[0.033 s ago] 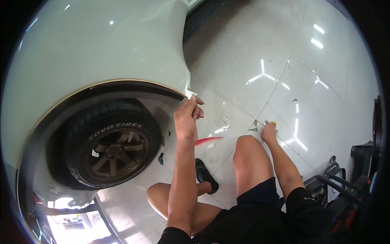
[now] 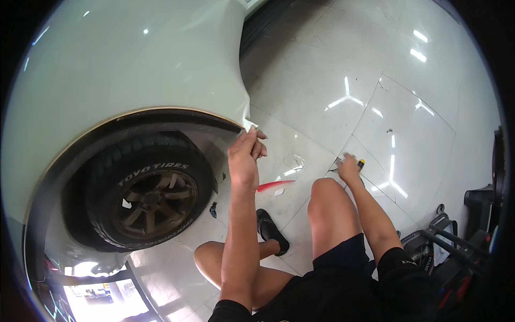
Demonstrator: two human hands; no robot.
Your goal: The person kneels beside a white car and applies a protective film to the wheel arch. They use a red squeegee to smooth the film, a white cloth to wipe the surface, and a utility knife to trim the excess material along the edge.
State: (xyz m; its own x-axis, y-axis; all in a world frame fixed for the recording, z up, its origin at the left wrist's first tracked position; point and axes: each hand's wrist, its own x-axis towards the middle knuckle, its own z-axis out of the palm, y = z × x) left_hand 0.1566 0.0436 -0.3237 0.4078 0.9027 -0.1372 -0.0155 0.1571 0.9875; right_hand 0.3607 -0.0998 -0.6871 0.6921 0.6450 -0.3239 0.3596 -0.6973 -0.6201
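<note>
Viewpoint: a head-worn fisheye camera is looking down at a person who is crouching on a glossy white tiled floor (image 2: 322,80) beside a pale car.
Left hand: the left hand (image 2: 244,158) is reaching up to the lower rear corner of the wheel arch, where its fingertips are pinching a small loose flap of clear film (image 2: 250,124) at the edge of the car body panel (image 2: 123,64). The grip is nearly closed, thumb against fingers, with the flap caught between them.
Right hand: the right hand (image 2: 348,167) is pressing down on the floor beyond the right knee, well apart from the car. Its fingers are curling over a small tool with a yellow end (image 2: 361,162); whether the grip is actually clasping the tool or only lying on it cannot be told.
Film: the flap is sitting right at the corner where the white panel is meeting the dark arch trim, just above the left hand.
Wheel: a black tyre with white lettering on a bronze spoked rim (image 2: 153,198) is filling the arch, to the left of the raised forearm.
Floor items: a thin red strip (image 2: 274,185) is lying on the tiles between the left forearm and the right knee, with a crumpled scrap of clear film (image 2: 295,161) just beyond it.
Body: the person is wearing black shorts and a black sandal (image 2: 271,231), with both knees bent.
Right edge: dark metal equipment (image 2: 456,236) is standing at the edge of the view.
</note>
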